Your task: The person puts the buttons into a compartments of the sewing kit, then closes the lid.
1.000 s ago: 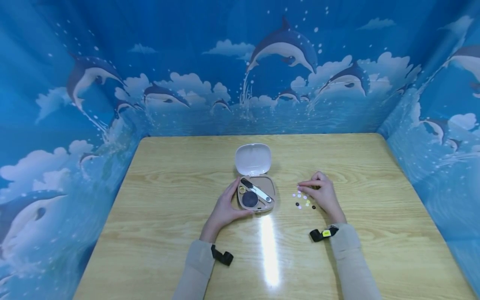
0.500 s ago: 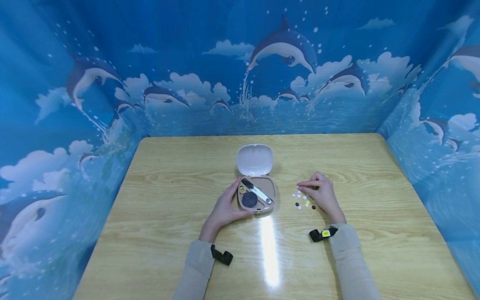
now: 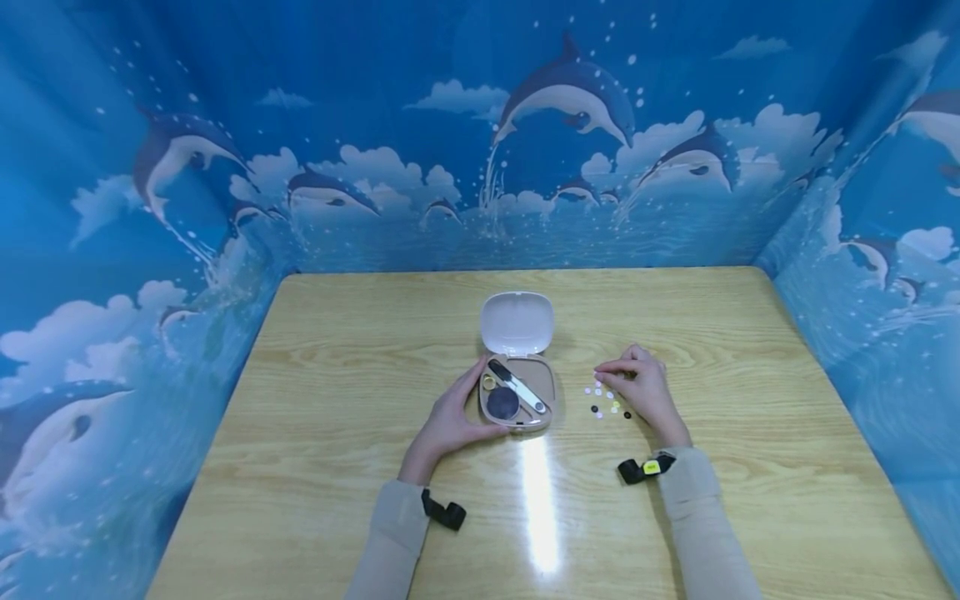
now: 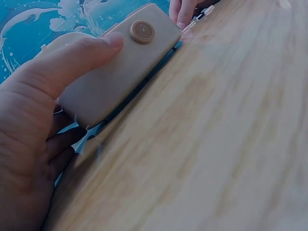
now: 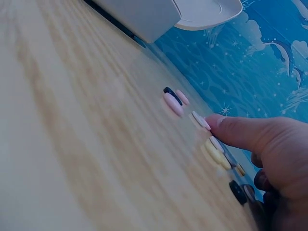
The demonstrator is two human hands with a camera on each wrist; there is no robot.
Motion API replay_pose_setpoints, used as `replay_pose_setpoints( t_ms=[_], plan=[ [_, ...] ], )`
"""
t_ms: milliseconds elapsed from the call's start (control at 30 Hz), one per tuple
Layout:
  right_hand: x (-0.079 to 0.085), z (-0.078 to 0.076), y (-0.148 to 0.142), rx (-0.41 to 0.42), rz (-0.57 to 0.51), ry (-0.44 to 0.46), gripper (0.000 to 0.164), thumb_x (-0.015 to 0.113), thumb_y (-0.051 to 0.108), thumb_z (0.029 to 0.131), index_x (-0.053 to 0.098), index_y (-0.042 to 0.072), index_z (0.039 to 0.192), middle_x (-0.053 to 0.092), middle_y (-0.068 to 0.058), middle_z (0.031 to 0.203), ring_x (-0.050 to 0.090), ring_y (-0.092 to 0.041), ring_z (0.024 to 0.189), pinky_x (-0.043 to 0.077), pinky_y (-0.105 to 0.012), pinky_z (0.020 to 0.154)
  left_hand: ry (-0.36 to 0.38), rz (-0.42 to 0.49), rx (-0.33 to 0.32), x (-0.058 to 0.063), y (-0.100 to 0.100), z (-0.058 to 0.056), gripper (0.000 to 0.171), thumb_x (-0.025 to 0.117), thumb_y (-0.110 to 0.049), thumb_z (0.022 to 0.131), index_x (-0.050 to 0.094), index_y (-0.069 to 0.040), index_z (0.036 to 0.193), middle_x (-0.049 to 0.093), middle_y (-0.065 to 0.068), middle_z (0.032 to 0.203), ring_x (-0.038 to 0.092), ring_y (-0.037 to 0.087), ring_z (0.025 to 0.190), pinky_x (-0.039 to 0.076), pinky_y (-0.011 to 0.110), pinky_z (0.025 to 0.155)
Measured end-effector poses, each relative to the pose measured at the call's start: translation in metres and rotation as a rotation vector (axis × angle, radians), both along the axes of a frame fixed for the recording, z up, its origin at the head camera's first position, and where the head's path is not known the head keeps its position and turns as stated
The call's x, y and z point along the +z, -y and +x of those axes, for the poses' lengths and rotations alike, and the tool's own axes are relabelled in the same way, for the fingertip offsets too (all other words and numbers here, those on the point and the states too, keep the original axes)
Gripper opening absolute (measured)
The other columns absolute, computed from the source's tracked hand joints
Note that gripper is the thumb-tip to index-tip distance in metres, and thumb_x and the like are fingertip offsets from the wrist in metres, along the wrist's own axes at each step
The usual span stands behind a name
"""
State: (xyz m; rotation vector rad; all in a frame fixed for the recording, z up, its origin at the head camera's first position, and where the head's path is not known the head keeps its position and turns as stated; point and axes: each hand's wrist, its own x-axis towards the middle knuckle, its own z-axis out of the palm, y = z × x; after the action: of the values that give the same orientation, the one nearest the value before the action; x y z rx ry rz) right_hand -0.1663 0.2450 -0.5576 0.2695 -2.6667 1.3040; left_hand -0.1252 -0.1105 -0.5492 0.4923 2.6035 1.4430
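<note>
My left hand (image 3: pixel 448 423) grips the left side of a beige hinged case (image 3: pixel 553 392), with the thumb on its front wall. Its pale lid (image 3: pixel 517 322) stands open at the back. Inside lie a slim black-and-white tool (image 3: pixel 519 387), a dark round disc (image 3: pixel 502 402) and a small gold ring (image 3: pixel 489 382). In the left wrist view a round button-shaped emblem (image 4: pixel 142 32) shows on the case front. My right hand (image 3: pixel 647 390) pinches with thumb and index finger at a small pale button (image 5: pixel 201 120), partly hidden by the fingertips.
Several small buttons, white, pink, yellow and black, lie scattered beside the right hand, among them a black button (image 3: pixel 627 415) and a yellow button (image 5: pixel 217 155). The wooden table (image 3: pixel 360 350) is bordered by a blue dolphin-print curtain (image 3: pixel 450 100).
The left hand has shifted the case slightly to the right and a little nearer, its contents moving along with it. The right hand stays almost still over the buttons.
</note>
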Motion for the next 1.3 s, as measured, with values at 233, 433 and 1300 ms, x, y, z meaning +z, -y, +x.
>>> replay_pose_setpoints(
  t_ms=[233,433,1300],
  plan=[
    [0.0018,0.0018,0.002,-0.002,0.001,-0.022,0.012,0.084,0.017,0.08,0.08,0.012,0.091,0.05,-0.002,0.08,0.039,-0.014,0.072,0.023,-0.038,0.075,-0.01,-0.019,0.005,-0.0013,0.0007,0.0002,0.122,0.088,-0.058,0.062,0.019,-0.032,0.159,0.025,-0.004,0.162,0.027,0.022,0.146,0.024,0.05,0.118],
    [0.0018,0.0026,0.003,0.002,-0.002,-0.06,0.012,0.084,0.015,0.08,0.08,0.01,0.09,0.051,-0.001,0.078,0.039,-0.013,0.071,0.024,-0.037,0.075,-0.019,-0.007,0.007,-0.0016,-0.0002,0.0001,0.122,0.089,-0.057,0.062,0.02,-0.032,0.159,0.025,-0.004,0.162,0.028,0.023,0.146,0.024,0.052,0.118],
    [0.0056,0.0042,0.0055,-0.023,-0.029,-0.06,0.011,0.084,0.014,0.08,0.08,0.008,0.088,0.054,-0.001,0.079,0.042,-0.013,0.072,0.026,-0.033,0.073,-0.012,-0.002,0.034,-0.0011,-0.002,0.0018,0.121,0.09,-0.054,0.062,0.022,-0.029,0.159,0.028,-0.005,0.161,0.029,0.023,0.146,0.026,0.051,0.117]
  ],
)
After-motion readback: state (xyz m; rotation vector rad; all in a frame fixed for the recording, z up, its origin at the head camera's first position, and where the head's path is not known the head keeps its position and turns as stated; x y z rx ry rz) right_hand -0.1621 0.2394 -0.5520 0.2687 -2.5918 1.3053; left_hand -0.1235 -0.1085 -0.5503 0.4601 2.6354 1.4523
